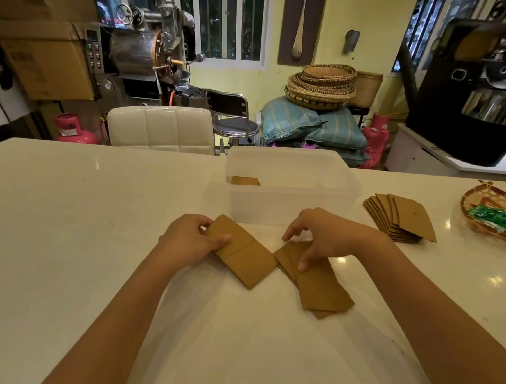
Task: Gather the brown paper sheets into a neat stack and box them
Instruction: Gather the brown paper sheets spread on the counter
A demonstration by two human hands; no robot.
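Observation:
My left hand grips the near-left end of a small stack of brown paper sheets, thumb on top, tilted off the white table. My right hand rests with spread fingertips on a second loose pile of brown sheets lying flat just to the right. Behind both hands stands a clear plastic box with a few brown sheets inside at its left. A fanned pile of more brown sheets lies to the right of the box.
A woven tray holding green packets sits at the table's far right edge. A white padded chair and a black stool stand beyond the table's far edge.

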